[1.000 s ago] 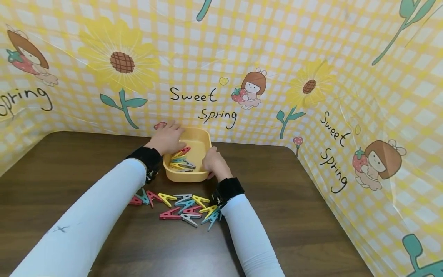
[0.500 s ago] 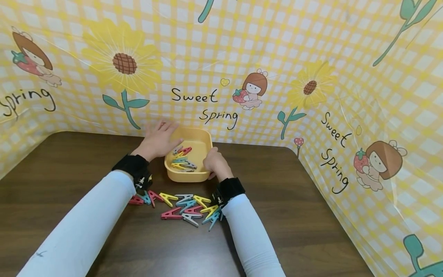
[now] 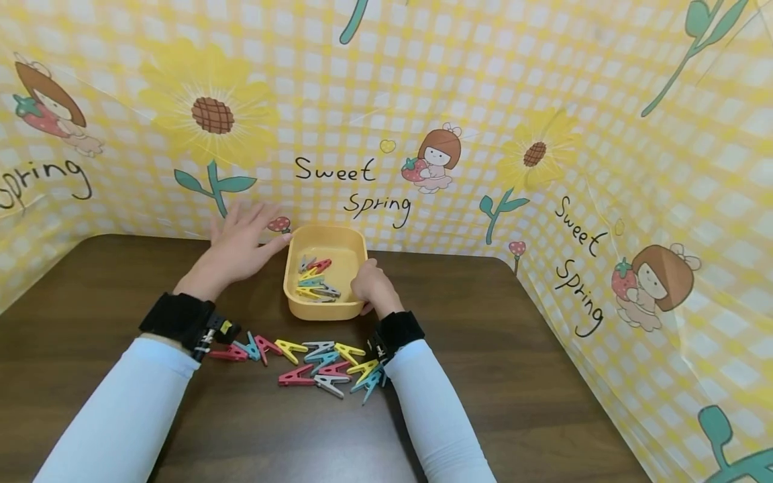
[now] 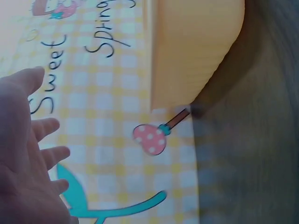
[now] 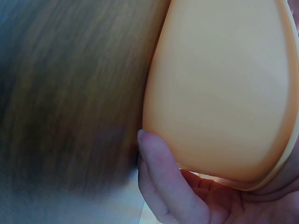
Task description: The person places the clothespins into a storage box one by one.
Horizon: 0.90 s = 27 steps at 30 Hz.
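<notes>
While your right hand (image 3: 373, 290) grips the yellow tub (image 3: 347, 310) by its right wall, clothespins (image 3: 314, 278) inside could spill if it tips. Your left hand (image 3: 237, 248) hovers left of the tub, fingers spread, holding nothing; its sleeve could scatter the loose clothespins (image 3: 314, 362) just in front of the tub.

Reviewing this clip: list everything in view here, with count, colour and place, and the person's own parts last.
Tub: one, yellow-orange, far middle of table.
Clothespins in tub: several, mixed colours; exact count unclear.
Clothespins on table: loose pile, red, teal, yellow, grey, in front of tub.
Table: one, dark brown wood.
Backdrop: yellow check, sunflower print, round the table.
Left hand: fingers spread, empty, left of tub.
Right hand: grips tub's near right corner.
</notes>
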Each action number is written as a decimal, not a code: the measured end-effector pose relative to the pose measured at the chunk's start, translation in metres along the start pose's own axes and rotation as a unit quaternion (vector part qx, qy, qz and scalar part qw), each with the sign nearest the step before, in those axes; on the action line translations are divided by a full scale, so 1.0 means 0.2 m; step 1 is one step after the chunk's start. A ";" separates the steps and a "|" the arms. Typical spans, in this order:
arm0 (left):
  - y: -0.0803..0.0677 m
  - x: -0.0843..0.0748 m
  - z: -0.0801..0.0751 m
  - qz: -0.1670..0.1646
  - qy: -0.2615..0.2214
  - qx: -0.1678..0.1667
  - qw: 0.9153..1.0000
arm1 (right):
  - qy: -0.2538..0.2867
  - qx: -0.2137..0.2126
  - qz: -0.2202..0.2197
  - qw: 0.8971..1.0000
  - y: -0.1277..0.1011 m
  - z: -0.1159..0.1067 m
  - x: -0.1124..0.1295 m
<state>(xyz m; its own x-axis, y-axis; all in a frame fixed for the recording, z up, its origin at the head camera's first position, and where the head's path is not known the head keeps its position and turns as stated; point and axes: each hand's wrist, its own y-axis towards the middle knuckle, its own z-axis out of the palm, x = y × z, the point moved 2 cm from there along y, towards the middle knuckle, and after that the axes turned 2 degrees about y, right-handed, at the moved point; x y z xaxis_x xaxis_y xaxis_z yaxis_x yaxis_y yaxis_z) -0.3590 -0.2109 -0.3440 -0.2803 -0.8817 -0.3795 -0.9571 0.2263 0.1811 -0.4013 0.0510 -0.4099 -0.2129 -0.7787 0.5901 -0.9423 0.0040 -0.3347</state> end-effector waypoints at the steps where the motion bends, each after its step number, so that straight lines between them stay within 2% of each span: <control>1: -0.02 0.01 -0.01 -0.002 0.000 0.002 1.000 | 0.000 0.002 0.000 1.000 -0.01 0.01 0.00; 6: -0.15 0.08 -0.05 -0.009 -0.007 0.026 1.000 | 0.004 0.000 -0.004 1.000 -0.01 0.03 0.01; 7: -0.16 0.08 -0.06 -0.008 -0.007 0.034 0.999 | 0.006 -0.002 -0.001 1.000 0.05 0.05 -0.01; 10: -0.21 0.09 -0.08 0.007 0.007 0.061 0.998 | 0.006 0.000 0.006 1.000 0.11 0.04 -0.01; 11: -0.22 0.09 -0.08 0.010 0.013 0.074 0.997 | 0.002 -0.002 0.007 1.000 0.17 0.07 -0.04; 13: -0.25 0.09 -0.09 0.022 0.018 0.101 0.994 | 0.002 0.004 0.012 1.000 0.18 0.07 -0.04; 14: -0.28 0.09 -0.09 0.024 0.018 0.118 0.993 | 0.001 0.007 0.009 1.000 0.11 0.05 -0.02; 17: -0.34 0.10 -0.09 0.012 0.009 0.185 0.983 | -0.002 0.004 -0.002 1.000 0.06 0.04 -0.02; 18: -0.35 0.10 -0.09 0.008 0.007 0.209 0.978 | 0.001 0.006 -0.002 1.000 0.00 0.02 0.01; 21: -0.39 0.10 -0.07 -0.012 0.006 0.274 0.962 | 0.000 0.000 -0.004 1.000 0.00 0.01 0.00; 24: -0.41 0.09 -0.04 -0.023 0.005 0.311 0.950 | 0.002 -0.002 0.006 1.000 0.05 0.02 -0.01; 27: -0.43 0.07 -0.01 -0.033 0.006 0.326 0.945 | 0.005 0.000 0.010 1.000 0.18 0.06 -0.06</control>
<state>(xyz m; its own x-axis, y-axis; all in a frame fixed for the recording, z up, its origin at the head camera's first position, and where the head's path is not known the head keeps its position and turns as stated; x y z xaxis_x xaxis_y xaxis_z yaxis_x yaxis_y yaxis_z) -0.2811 -0.2439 -0.3633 -0.2212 -0.9064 -0.3600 -0.8151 0.3745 -0.4420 -0.4299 0.0524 -0.4382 -0.2336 -0.7724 0.5906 -0.9379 0.0187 -0.3464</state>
